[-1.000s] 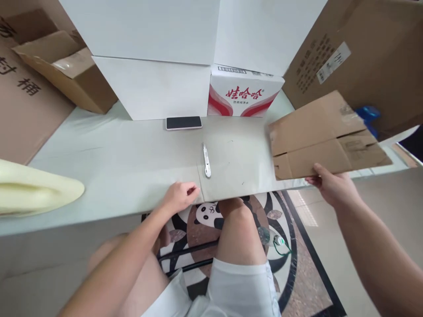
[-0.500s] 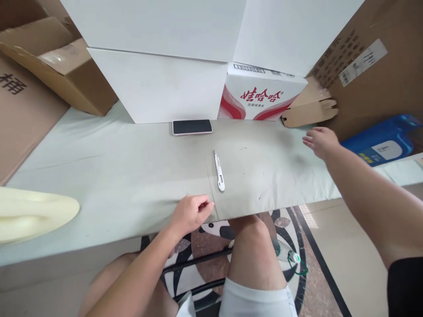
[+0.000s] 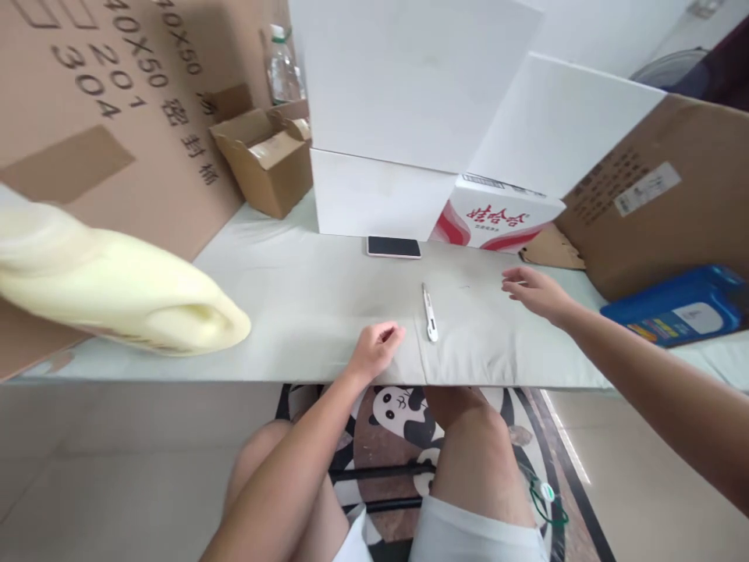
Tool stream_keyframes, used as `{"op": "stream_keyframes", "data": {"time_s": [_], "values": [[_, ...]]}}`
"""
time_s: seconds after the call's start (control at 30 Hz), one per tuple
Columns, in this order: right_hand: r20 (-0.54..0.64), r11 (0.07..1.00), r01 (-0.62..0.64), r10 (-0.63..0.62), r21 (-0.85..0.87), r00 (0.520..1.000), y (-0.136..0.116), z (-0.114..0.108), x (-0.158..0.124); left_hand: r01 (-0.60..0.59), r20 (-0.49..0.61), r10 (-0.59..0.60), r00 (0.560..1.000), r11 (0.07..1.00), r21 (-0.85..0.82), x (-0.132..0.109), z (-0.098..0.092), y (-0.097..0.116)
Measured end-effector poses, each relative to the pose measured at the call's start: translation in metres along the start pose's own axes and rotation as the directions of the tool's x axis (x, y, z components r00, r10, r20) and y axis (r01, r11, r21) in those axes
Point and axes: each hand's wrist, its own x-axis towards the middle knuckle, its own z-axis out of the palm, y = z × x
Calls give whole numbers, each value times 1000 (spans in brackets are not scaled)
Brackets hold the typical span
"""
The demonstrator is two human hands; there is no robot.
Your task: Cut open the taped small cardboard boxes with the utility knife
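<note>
My left hand (image 3: 376, 350) rests on the pale cloth-covered table (image 3: 304, 304) near its front edge, fingers curled loosely with nothing visible in them. A white utility knife (image 3: 430, 312) lies just right of it. My right hand (image 3: 534, 291) hovers above the table further right, fingers stretched out and holding nothing. A flattened brown cardboard piece (image 3: 551, 248) lies behind it against the red-and-white carton (image 3: 496, 218).
A dark phone (image 3: 394, 247) lies at the foot of stacked white boxes (image 3: 409, 117). Large brown cartons stand at left (image 3: 105, 117) and right (image 3: 655, 187). A small open box (image 3: 266, 156), a blue package (image 3: 679, 308) and a cream foam shape (image 3: 117, 289) ring the table.
My right hand let go of the flattened cardboard at the back right and drew back toward the knife. The view swung left. My left hand stayed put.
</note>
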Motion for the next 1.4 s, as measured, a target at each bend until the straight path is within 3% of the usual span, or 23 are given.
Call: {"op": "stream_keyframes", "data": {"time_s": [0.1, 0.27, 0.37, 0.43, 0.5, 0.67, 0.8, 0.87, 0.97, 1.1, 1.17, 1.23, 1.33, 1.4], "values": [[151, 975, 214, -203, -66, 968, -61, 54, 5, -2, -95, -4, 995, 998, -60, 1, -10, -1], [343, 849, 528, -487, -32, 803, -174, 159, 13, 8, -171, -30, 985, 992, -129, 11, -28, 2], [402, 771, 637, -588, 16, 702, -239, 214, 24, 29, -196, -59, 979, 988, -149, 19, -43, 3], [408, 734, 678, -628, 29, 662, -278, 246, 35, 50, -209, -84, 974, 986, -161, 24, -53, 3], [381, 712, 702, -658, 31, 650, -313, 273, 51, 77, -226, -118, 967, 981, -179, 28, -64, 0], [283, 706, 708, -681, 10, 676, -393, 325, 100, 154, -224, -210, 952, 958, -243, 25, -86, -8], [295, 636, 771, -735, -10, 610, -427, 349, 126, 138, -235, -200, 951, 956, -257, 14, -99, -12], [293, 631, 776, -741, -1, 604, -426, 352, 127, 108, -287, -177, 942, 965, -239, 11, -102, -13], [224, 624, 781, -765, 23, 604, -401, 342, 112, 39, -386, -117, 915, 978, -204, 11, -101, -12], [180, 590, 805, -801, 68, 572, -341, 300, 71, -147, -553, 49, 831, 980, -134, 15, -92, -4], [148, 561, 815, -827, 146, 543, -307, 270, 46, -270, -663, 160, 731, 961, -65, 11, -86, 2], [100, 567, 786, -821, 244, 562, -270, 236, 19, -383, -738, 277, 615, 923, 27, 1, -79, 9], [17, 582, 719, -782, 379, 624, -210, 186, -22, -526, -735, 460, 498, 834, 165, -21, -72, 17], [-89, 564, 730, -765, 386, 638, -167, 160, -51, -611, -698, 613, 372, 727, 313, -34, -70, 23]]}}
